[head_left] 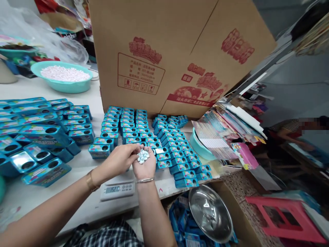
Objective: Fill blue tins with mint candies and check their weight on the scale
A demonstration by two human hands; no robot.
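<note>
My right hand [146,169] is turned palm up and cupped around a small pile of pale blue and white candies [143,156]. Against that pile rest the fingertips of my left hand [123,158], pressed together; whether a candy is between them is hidden. Under my forearms lies a white digital scale [117,190] with its display lit. Just beyond my hands, rows of small blue boxes [130,130], each with a round hole on top, stand on the white table [84,171]. More blue boxes [43,133] are stacked at the left.
A turquoise basin [61,87] of pale candies sits at the back left. Behind the boxes rises a large cardboard carton [167,41]. At right are another turquoise basin [202,145] and printed sheets [231,120]. A metal bowl [210,212] lies below the table edge. Another person [288,130] sits at far right.
</note>
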